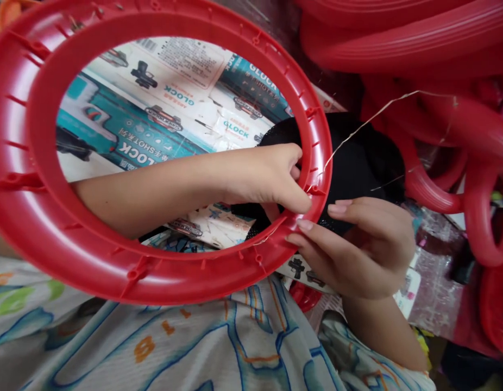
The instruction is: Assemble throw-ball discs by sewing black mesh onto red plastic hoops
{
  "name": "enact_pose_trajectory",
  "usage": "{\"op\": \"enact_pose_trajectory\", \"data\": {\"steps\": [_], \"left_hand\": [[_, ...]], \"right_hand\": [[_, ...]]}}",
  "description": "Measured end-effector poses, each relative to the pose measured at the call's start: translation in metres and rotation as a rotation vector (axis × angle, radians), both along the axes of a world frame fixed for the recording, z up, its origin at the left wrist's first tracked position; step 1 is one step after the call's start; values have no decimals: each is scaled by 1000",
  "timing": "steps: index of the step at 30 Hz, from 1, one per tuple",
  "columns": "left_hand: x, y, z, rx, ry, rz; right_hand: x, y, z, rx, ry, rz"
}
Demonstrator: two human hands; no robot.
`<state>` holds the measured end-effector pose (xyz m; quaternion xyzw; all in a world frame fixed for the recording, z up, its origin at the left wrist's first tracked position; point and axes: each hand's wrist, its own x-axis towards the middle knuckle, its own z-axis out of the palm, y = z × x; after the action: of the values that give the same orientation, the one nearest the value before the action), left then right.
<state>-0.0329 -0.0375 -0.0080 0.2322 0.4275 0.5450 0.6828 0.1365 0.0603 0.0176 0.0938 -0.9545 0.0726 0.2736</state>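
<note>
My left hand (282, 174) reaches through the large red plastic ring (165, 279) and is closed on its right side, thumb pressed over the rim. My right hand (369, 244) is half curled, fingertips at the outer edge just beside that thumb; I cannot tell whether they pinch anything. The ring is tilted above my lap, over teal-and-white printed cardboard (198, 122). I judge it light and fairly stiff, its glossy shell slippery, so the ribbed channel gives the surer hold. The thin copper-coloured wire (373, 115) arcs off the rim to the right; it should bend readily and may kink, best taken near the rim. My left fingers are mostly hidden, the ring is cut off at the left and top, and the wire's far end fades against the black mesh item (357, 157).
</note>
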Motion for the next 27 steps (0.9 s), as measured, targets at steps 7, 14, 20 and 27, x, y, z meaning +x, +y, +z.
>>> {"op": "enact_pose_trajectory", "data": {"steps": [7, 14, 20, 27], "left_hand": [[-4, 3, 2, -20, -41, -119], [-6, 1, 2, 30, 20, -161], [-5, 0, 3, 31, 43, -150], [-5, 1, 1, 34, 64, -147]], "right_hand": [[-3, -8, -5, -82, 69, 95], [-4, -13, -14, -66, 67, 86], [-4, -11, -14, -16, 93, 89], [-1, -11, -16, -52, 64, 102]]}}
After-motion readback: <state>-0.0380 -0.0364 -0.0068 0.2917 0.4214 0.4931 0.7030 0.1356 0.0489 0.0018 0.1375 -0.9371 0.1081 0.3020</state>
